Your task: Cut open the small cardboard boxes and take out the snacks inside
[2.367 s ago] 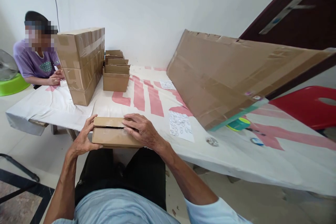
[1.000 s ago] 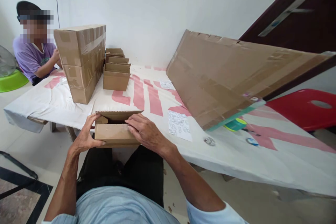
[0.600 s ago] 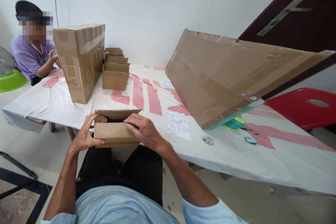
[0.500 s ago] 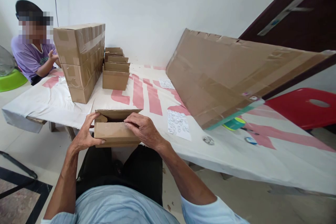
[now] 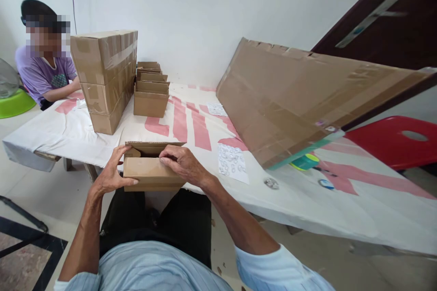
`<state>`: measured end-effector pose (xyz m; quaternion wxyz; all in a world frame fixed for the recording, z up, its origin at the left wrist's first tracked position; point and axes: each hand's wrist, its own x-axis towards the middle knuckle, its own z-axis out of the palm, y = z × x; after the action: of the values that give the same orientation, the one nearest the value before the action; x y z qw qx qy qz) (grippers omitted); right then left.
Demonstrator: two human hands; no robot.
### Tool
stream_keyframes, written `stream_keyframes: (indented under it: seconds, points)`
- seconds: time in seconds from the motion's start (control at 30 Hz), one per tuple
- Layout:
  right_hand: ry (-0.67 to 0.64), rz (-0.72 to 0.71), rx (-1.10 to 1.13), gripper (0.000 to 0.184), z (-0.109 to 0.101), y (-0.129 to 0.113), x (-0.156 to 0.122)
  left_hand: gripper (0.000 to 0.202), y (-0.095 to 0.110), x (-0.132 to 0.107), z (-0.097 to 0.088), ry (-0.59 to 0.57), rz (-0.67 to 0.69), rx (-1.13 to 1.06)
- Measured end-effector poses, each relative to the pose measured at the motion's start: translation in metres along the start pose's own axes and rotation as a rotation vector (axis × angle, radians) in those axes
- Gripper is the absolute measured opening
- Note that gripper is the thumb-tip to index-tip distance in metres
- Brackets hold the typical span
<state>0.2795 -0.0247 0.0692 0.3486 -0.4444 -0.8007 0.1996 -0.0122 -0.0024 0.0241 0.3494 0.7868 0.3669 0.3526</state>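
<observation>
A small brown cardboard box is held at the table's near edge, just above my lap. Its far flap stands up, and a gap shows between that flap and the near one. My left hand clasps the left end, thumb on the near side and fingers up at the far corner. At the right end, my right hand has its fingers curled over the near flap's edge, thumb and forefinger together at the opening. What lies inside the box is hidden.
Taped cartons stand stacked at the left, beside a row of open boxes. A large cardboard sheet leans at the right. A printed paper, tape roll and red stool are nearby. A co-worker sits far left.
My right hand has shifted slightly left along the box opening. My left hand keeps its hold. The co-worker's raised hand has come down toward the table.
</observation>
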Motion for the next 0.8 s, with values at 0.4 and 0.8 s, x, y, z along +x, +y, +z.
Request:
stream_keyframes:
  seconds: [0.4, 0.8]
  points:
    - [0.13, -0.216, -0.272, 0.024, 0.014, 0.016, 0.001, 0.098, -0.001, 0.005, 0.003, 0.033, -0.004, -0.016]
    - [0.405, -0.42, -0.665, 0.031, 0.03, 0.015, 0.001, 0.093, -0.004, 0.009, 0.007, 0.077, -0.043, -0.01]
